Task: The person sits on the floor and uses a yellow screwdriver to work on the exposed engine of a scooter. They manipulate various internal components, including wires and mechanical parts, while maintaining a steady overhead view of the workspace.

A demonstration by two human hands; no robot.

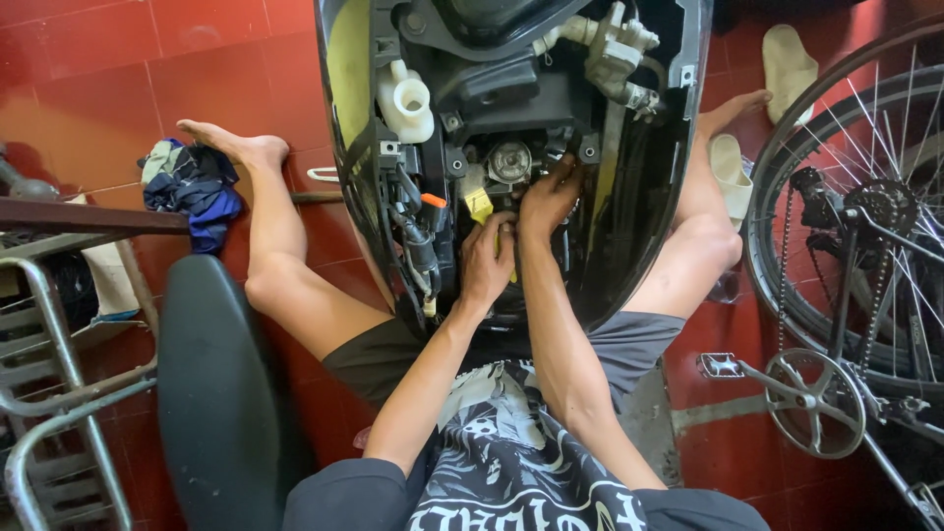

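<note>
1. The person sits on the red tiled floor (88,59) with bare legs spread to either side of an opened scooter body (639,197), its black shell tipped toward them so the wiring and parts inside show.
2. The left hand (488,264) reaches into the lower middle of the cavity, its grip clenched around a small yellow part (479,204), likely a connector or tag, which pokes out just above the knuckles.
3. The right hand (549,195) sits just above and right of the left, fingers curled and pressed onto the dark parts beside a round metal fitting (509,160); I cannot tell whether that grip holds anything.
4. An orange-tipped piece (433,201) sits just left of the yellow part, and a white plastic reservoir (407,102) is mounted higher up on the left side.
5. A crumpled blue rag (193,187) lies by the person's foot on the left.
6. A black seat (221,393) rests on the floor beside the thigh on that side.
7. A bicycle (865,246), with wheel, chain and pedal crank, stands on the right, and a pale sandal (788,59) lies near the top right.
</note>
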